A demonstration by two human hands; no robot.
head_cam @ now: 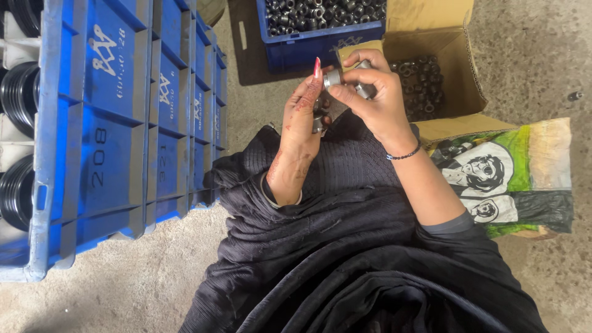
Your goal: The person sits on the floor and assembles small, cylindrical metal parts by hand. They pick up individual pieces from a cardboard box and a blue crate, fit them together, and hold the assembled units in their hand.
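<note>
Here the right hand (376, 98) pinches a small grey metal fitting (333, 78) at its fingertips, over the lap and just short of the blue crate (320, 43) of dark parts. The left hand (303, 117) is curled round more pieces, seemingly similar ones, though the palm hides them. Keeping the fitting square between the fingertips, close above the lap, would save dropped pieces from rolling off.

blue crates (105, 154), cardboard box (459, 68), printed bag (512, 179)
</note>
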